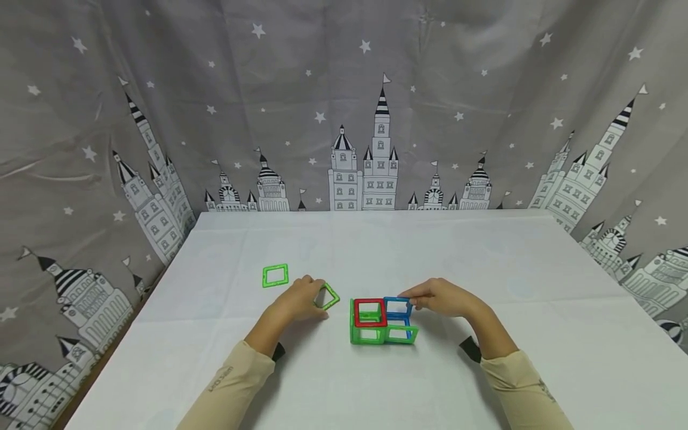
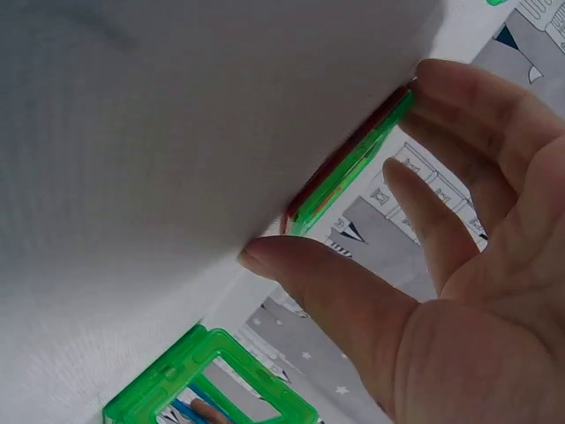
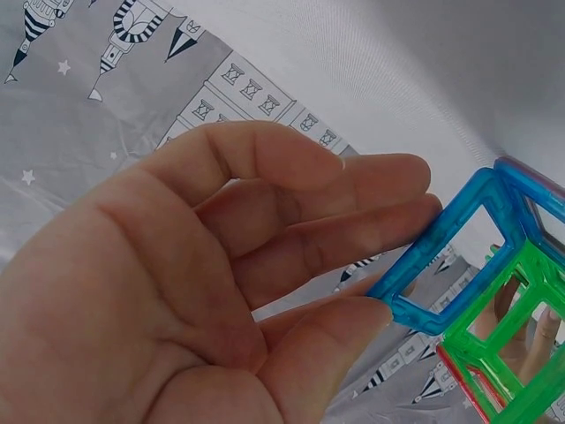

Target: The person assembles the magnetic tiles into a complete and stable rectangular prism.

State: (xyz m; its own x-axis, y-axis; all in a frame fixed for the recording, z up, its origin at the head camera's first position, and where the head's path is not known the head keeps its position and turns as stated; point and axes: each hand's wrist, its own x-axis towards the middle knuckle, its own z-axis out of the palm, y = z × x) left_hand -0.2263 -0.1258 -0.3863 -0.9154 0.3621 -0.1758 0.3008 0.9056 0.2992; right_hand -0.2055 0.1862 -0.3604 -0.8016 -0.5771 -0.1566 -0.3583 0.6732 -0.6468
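In the head view, my left hand [image 1: 302, 297] is spread around a green square magnetic tile [image 1: 333, 295] on the table. The left wrist view shows red beneath this green tile [image 2: 357, 163]. A fingertip meets the tile's far end, while the thumb lies just off the near end. To the right stands a magnetic-tile structure [image 1: 368, 334] of green, red and blue open frames. My right hand [image 1: 443, 297] pinches a blue square tile [image 3: 455, 252] at the structure's right side between thumb and fingers. The red tile [image 1: 371, 325] lies on top at the left.
Another green square tile [image 1: 275, 283] lies flat on the white table [image 1: 484, 382], left of and beyond my left hand. A grey curtain [image 1: 301, 107] with printed castles and stars hangs behind the table and along its sides.
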